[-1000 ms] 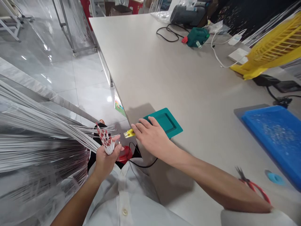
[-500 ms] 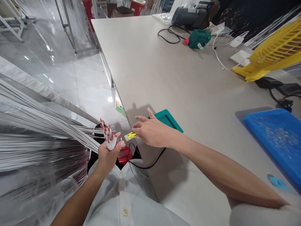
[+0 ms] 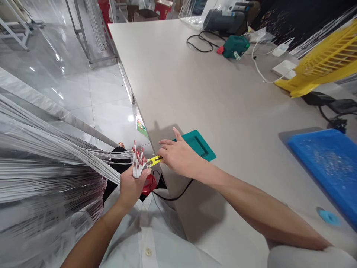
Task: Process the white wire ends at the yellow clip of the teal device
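Note:
A bundle of white wires (image 3: 136, 171) with dark red ends stands upright in my left hand (image 3: 131, 188), whose fingers are closed round it. One wire end seems set apart near the left thumb tip. My right hand (image 3: 181, 156) pinches a small yellow tool (image 3: 154, 160) with black marks; its exact kind is unclear. The tool's tip points left and meets or nearly meets the wires beside my left thumb. Just behind the right hand, a teal tray (image 3: 206, 149) lies on the table, partly covered by that hand.
Long white wires (image 3: 55, 137) hang at the left. The table (image 3: 195, 93) carries a blue tray (image 3: 312, 156) with small clear bits, a yellow fan (image 3: 320, 59), a green device (image 3: 236, 46) and a dark motor (image 3: 224, 20). A black cable (image 3: 175, 198) loops at the table's near edge.
My left hand has moved slightly right and up with the wires, closing the gap to the yellow tool. The right hand has barely shifted.

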`<move>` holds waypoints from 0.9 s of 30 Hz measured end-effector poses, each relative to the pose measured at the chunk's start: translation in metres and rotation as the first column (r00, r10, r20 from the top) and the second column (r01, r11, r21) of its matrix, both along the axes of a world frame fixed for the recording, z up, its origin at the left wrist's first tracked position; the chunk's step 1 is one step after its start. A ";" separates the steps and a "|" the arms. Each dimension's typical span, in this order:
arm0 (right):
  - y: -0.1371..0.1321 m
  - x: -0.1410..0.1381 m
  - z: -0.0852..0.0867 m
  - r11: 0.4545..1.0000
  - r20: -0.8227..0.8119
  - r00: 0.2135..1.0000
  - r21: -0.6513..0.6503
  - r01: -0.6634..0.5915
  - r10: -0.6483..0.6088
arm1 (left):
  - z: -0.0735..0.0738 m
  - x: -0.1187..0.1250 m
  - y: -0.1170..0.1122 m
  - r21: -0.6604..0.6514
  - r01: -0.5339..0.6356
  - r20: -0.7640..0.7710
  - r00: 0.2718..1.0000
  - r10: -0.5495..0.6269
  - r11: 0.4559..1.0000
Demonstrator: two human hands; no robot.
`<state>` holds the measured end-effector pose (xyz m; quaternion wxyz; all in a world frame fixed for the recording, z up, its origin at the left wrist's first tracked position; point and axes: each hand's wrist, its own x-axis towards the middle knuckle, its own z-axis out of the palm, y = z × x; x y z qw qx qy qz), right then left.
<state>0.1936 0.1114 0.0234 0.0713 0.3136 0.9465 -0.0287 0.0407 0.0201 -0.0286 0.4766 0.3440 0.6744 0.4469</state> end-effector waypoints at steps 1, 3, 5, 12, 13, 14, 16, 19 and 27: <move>0.000 0.000 0.001 1.000 0.002 1.000 0.002 -0.002 0.002 | -0.001 0.000 0.000 0.011 0.012 -0.026 1.000 -0.012 1.000; -0.001 0.000 0.003 1.000 0.006 1.000 0.015 -0.002 0.002 | -0.002 -0.001 0.001 0.020 0.040 -0.069 0.997 -0.038 0.999; -0.003 0.000 0.003 0.999 0.008 1.000 0.035 -0.007 0.007 | -0.003 -0.002 0.001 0.019 0.056 -0.096 0.994 -0.054 0.998; -0.009 0.002 -0.009 0.989 -0.039 0.999 0.145 0.018 -0.013 | 0.001 -0.002 0.000 0.047 0.023 -0.076 0.997 -0.020 0.999; -0.009 0.003 -0.011 0.988 -0.042 0.999 0.152 0.018 -0.012 | 0.003 -0.002 0.000 0.042 0.008 -0.070 0.998 -0.005 0.999; -0.010 0.003 -0.011 0.988 -0.046 0.999 0.155 0.018 -0.011 | 0.004 -0.002 0.000 0.033 -0.006 -0.058 0.998 0.008 0.999; -0.010 0.004 -0.011 0.988 -0.051 0.999 0.153 0.018 -0.010 | 0.006 -0.003 0.000 0.005 -0.030 -0.024 0.999 0.030 1.000; -0.010 0.004 -0.010 0.991 -0.059 0.998 0.135 0.020 -0.012 | 0.006 -0.004 -0.001 -0.032 -0.061 0.022 0.998 0.062 0.998; -0.008 0.004 -0.005 0.999 -0.088 0.996 0.041 0.034 -0.031 | 0.000 -0.005 -0.004 -0.026 -0.097 0.080 0.992 0.099 0.995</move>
